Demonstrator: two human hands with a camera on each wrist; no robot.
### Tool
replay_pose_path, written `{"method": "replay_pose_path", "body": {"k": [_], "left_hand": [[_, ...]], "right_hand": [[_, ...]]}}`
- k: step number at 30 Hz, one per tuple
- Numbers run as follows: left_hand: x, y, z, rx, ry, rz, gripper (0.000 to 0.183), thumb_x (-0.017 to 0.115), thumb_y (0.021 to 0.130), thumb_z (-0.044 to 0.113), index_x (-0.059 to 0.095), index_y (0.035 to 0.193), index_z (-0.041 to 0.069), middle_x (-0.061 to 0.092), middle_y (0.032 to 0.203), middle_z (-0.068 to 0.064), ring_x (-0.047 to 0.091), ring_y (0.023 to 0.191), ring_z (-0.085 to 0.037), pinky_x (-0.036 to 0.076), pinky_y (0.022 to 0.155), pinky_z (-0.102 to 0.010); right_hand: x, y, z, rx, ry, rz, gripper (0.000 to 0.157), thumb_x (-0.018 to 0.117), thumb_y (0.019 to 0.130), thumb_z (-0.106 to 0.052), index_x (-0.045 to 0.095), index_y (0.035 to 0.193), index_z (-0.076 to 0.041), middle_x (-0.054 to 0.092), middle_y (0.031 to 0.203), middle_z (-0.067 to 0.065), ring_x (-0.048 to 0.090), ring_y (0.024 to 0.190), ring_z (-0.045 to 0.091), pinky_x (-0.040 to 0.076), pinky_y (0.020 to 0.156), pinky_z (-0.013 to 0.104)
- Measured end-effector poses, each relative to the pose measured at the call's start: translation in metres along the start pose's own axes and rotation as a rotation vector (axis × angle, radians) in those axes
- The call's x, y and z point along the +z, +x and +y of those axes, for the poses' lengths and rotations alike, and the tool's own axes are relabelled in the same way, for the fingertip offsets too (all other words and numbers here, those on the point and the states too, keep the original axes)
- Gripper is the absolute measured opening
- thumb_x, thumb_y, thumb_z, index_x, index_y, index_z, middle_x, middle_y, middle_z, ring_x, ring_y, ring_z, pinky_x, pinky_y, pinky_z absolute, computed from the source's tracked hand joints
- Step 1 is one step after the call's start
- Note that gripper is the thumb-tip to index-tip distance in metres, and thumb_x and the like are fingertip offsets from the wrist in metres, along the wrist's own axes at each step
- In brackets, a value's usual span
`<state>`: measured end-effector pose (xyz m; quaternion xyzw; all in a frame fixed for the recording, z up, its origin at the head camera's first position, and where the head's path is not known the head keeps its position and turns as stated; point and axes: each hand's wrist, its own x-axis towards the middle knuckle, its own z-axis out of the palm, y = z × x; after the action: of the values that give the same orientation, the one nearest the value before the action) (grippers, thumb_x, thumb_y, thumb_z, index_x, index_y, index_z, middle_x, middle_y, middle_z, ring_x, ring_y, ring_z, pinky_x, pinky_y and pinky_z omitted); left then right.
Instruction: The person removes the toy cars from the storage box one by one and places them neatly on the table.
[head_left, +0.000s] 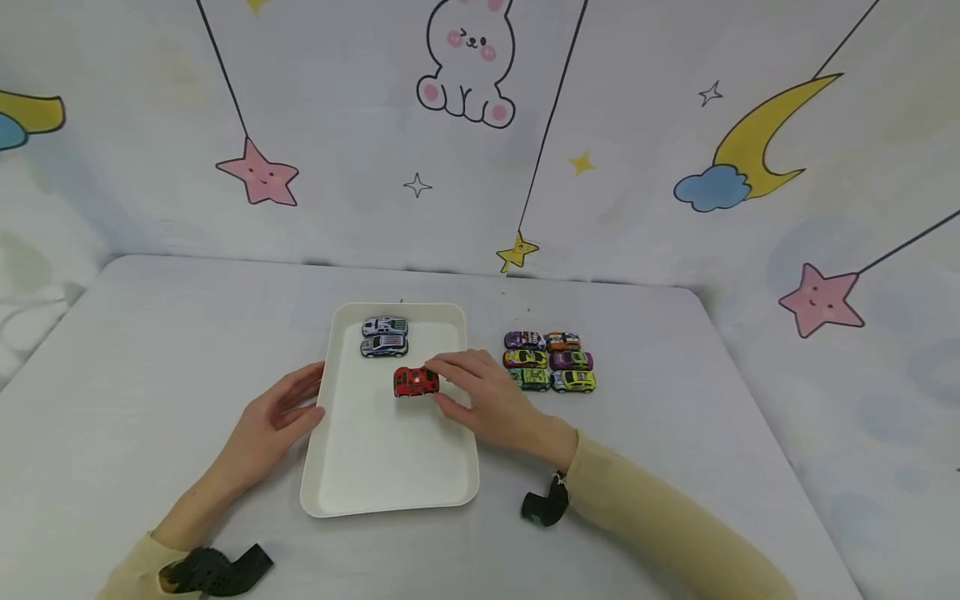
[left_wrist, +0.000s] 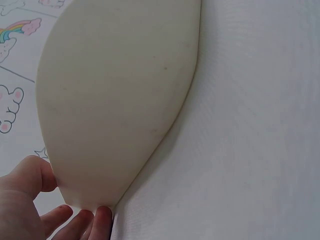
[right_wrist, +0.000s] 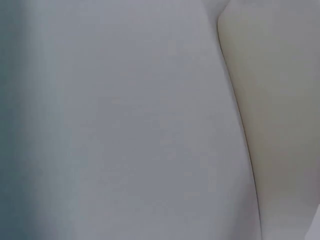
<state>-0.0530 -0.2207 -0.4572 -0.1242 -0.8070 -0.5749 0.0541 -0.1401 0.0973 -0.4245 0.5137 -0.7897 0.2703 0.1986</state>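
In the head view my right hand [head_left: 491, 400] pinches a small red toy car [head_left: 416, 382] by its right end, thumb below and fingers above, over the middle of a white tray [head_left: 390, 492]. Whether the car touches the tray floor I cannot tell. Two silver-purple toy cars, one [head_left: 385, 326] behind the other [head_left: 384, 346], stand in the tray's far part. My left hand [head_left: 273, 425] rests against the tray's left side with relaxed fingers. In the left wrist view its thumb and fingertips [left_wrist: 103, 215] touch the outer tray wall [left_wrist: 120, 100]. The right wrist view shows no hand.
Several colourful toy cars, among them a purple one [head_left: 572, 360] and a yellow one [head_left: 573, 382], stand in rows on the white tablecloth [head_left: 637, 500] right of the tray. A cartoon-printed cloth [head_left: 600, 100] hangs behind the table. Black straps with devices [head_left: 546, 504] sit at my wrists.
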Motion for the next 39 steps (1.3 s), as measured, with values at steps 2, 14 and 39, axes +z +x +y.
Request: {"method": "replay_pose_path", "body": {"k": [2,14,39], "left_hand": [[0.000,0.000,-0.001,0.005,0.001,0.002,0.055,0.061,0.097,0.001,0.042,0.149,0.000,0.046,0.146,-0.029,0.047,0.125,0.013,0.050,0.093,-0.008],[0.000,0.000,-0.003,0.015,-0.020,-0.002,0.055,0.061,0.097,-0.001,0.042,0.149,0.000,0.046,0.147,-0.030,0.049,0.127,0.010,0.051,0.094,-0.010],[-0.001,0.000,0.000,0.007,-0.010,0.000,0.056,0.061,0.097,0.000,0.042,0.149,0.000,0.045,0.146,-0.032,0.049,0.127,0.009,0.050,0.094,-0.009]], "right_hand": [[-0.004,-0.005,0.003,0.022,0.000,0.024,0.044,0.077,0.087,-0.014,0.065,0.128,-0.005,0.067,0.124,0.006,0.065,0.103,0.017,0.054,0.088,0.029],[-0.031,-0.038,0.028,0.183,0.062,0.122,0.044,0.077,0.084,-0.003,0.066,0.127,-0.004,0.065,0.124,0.011,0.063,0.113,0.024,0.058,0.092,0.037],[-0.087,-0.111,0.102,0.457,-0.113,0.210,0.043,0.070,0.091,0.002,0.061,0.133,0.000,0.064,0.126,0.016,0.062,0.115,0.033,0.051,0.096,0.043]]}}
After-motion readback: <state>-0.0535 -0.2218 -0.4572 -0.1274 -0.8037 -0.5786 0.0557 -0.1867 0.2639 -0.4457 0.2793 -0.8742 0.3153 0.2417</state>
